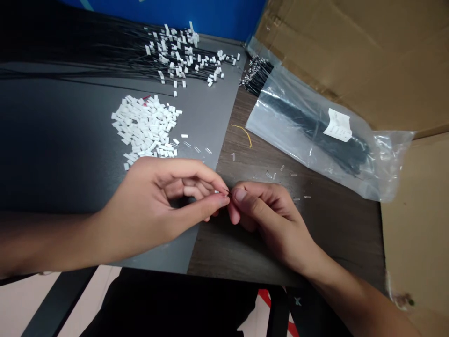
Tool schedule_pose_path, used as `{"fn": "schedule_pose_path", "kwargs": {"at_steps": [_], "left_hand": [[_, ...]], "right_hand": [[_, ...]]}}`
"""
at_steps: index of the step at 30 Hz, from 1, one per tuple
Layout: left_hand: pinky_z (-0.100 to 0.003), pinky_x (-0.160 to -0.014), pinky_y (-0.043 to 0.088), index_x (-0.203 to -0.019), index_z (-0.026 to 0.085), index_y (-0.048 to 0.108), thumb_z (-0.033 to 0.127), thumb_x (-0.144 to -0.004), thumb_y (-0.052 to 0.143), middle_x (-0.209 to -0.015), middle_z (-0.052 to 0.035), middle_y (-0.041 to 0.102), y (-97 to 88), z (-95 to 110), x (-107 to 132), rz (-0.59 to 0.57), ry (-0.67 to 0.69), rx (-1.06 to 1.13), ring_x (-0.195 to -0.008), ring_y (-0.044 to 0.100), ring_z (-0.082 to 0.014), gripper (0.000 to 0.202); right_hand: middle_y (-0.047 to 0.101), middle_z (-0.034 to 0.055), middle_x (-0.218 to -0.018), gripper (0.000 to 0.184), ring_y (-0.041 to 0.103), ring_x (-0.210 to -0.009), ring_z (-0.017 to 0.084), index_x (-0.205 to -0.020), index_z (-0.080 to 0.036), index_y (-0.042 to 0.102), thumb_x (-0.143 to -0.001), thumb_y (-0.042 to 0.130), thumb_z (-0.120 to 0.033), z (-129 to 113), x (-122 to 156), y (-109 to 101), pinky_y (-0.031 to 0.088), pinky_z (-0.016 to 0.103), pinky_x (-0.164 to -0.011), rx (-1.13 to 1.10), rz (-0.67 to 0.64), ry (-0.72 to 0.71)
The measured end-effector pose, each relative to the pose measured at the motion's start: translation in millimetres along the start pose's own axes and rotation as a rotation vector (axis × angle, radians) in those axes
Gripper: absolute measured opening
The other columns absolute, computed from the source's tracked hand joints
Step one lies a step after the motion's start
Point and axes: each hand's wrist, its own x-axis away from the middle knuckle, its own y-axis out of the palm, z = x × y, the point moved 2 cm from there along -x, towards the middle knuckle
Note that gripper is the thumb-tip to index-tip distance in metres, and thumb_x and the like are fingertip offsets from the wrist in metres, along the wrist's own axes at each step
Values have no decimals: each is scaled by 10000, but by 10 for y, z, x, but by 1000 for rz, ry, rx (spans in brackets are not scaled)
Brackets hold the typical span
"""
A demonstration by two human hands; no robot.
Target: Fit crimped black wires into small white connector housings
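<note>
Over the front of the table, my left hand [164, 196] pinches a small white piece [216, 192] between thumb and forefinger; it looks like one of the white connector housings, though the fingers cover most of it. Touching those fingertips, my right hand [270, 206] is closed in a pinch on a thin dark wire [229, 191], of which only a short end shows. Behind my left hand lies a heap of white connector housings [147, 124]. Farther back, a bundle of black wires [115, 61] ends in many white housings.
A clear plastic bag [287, 126] of black wires with bare metal ends lies at the back right, against a cardboard box [336, 56]. Small clear tubes [269, 175] and a yellow strip [247, 135] are scattered on the table. A blue panel [217, 16] stands behind.
</note>
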Motion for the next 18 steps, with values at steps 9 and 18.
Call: {"fn": "schedule_pose_path", "kwargs": {"at_steps": [9, 18], "left_hand": [[-180, -694, 704, -883, 272, 908, 176, -896, 937, -749, 27, 898, 32, 21, -50, -1, -110, 42, -731, 897, -187, 101], [-198, -601, 649, -824, 274, 908, 273, -861, 991, -669, 17, 848, 33, 59, -60, 9, -151, -3, -606, 757, -166, 91]], "right_hand": [[483, -78, -693, 457, 354, -627, 138, -823, -233, 774, -1252, 858, -364, -6, -12, -24, 520, 306, -781, 95, -13, -19], [402, -86, -626, 484, 269, -547, 136, -873, -242, 790, -1273, 813, -513, 56, 6, -37, 350, 310, -576, 51, -65, 81]]}}
